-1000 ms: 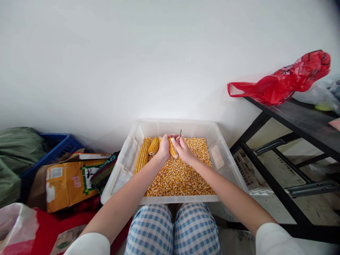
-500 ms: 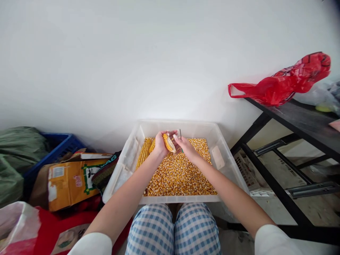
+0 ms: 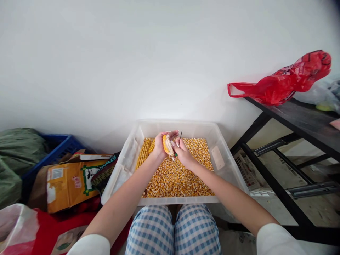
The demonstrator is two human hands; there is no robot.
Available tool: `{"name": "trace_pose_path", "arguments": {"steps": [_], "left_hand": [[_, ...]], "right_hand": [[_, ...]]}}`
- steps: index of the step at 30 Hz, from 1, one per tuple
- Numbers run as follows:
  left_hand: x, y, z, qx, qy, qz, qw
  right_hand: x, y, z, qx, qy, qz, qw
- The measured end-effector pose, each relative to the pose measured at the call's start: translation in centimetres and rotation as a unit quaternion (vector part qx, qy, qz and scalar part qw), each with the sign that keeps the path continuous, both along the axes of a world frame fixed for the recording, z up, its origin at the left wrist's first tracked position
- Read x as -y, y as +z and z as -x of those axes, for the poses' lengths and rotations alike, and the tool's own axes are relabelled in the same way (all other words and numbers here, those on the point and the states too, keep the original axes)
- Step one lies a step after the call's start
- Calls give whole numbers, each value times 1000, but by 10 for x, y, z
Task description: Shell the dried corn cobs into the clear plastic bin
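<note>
My left hand is wrapped round a corn cob, part yellow kernels and part bare pale core, tilted over the bin. Close against the cob's right side, my right hand grips a thin tool with a dark metal shaft pointing up and a bit of green at its lower end; its exact kind is hard to make out. Loose corn kernels cover the floor of a translucent plastic bin. Whole yellow corn cobs lie along the bin's left side.
To the right stands a black metal-framed table with a red plastic bag on top. Left of the bin are an orange cardboard box, a blue crate and a green bag. A white wall rises behind.
My right hand has come in closer to the cob and now touches it. The cob has turned slightly, showing more of its bare core, and the tool's shaft leans more to the right.
</note>
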State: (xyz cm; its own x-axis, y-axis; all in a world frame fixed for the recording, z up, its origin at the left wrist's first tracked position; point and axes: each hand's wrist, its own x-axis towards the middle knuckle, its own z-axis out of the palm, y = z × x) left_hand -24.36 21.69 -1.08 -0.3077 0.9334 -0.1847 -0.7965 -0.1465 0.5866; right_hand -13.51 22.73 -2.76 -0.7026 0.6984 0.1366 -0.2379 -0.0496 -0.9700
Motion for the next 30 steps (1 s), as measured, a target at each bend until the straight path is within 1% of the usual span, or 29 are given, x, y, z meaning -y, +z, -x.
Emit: {"name": "trace_pose_path", "arguments": {"steps": [2, 4, 6, 7, 9, 10, 12, 16, 17, 19, 21, 23, 24, 26, 28, 30], "left_hand": [[0, 0, 2, 12, 0, -15, 1000], [0, -1, 5, 16, 3, -20, 1000], [-1, 0, 7, 0, 24, -15, 1000], [-1, 0, 7, -15, 38, -11, 999], [-2, 0, 7, -54, 72, -6, 996], [-3, 0, 6, -74, 83, -6, 994], [-4, -1, 2, -109, 78, 0, 991], [-7, -9, -6, -211, 65, -1, 975], [-8, -12, -7, -237, 61, -6, 969], [-11, -15, -6, -269, 36, -10, 963], [-13, -15, -1, -285, 15, 0, 958], [-11, -12, 5, -316, -15, 17, 948], [-10, -9, 7, -339, -42, 25, 940], [-5, -4, 9, -389, -126, 28, 912], [0, 1, 7, -426, -186, -4, 886], [3, 4, 2, -441, -197, -40, 875]], "right_hand": [[-2, 0, 1, 10, 1, 5, 1000], [-9, -2, 1, 29, -29, -14, 999], [-20, -4, 0, 78, -85, -60, 991], [-26, -5, -1, 120, -106, -88, 983], [-36, -6, -5, 192, -122, -152, 962], [-39, -5, -7, 210, -122, -174, 954], [-39, -3, -9, 204, -103, -193, 954], [-29, 3, -8, 160, -15, -193, 968], [-27, 3, -7, 153, -6, -190, 970], [-27, 4, -7, 128, -25, -164, 978], [-31, 5, -7, 96, -74, -122, 985], [-39, 7, -9, 69, -131, -95, 984], [-43, 7, -10, 61, -159, -93, 981], [-49, 8, -13, 52, -200, -101, 973], [-53, 9, -16, 51, -200, -106, 973], [-54, 9, -17, 59, -172, -105, 978]]}}
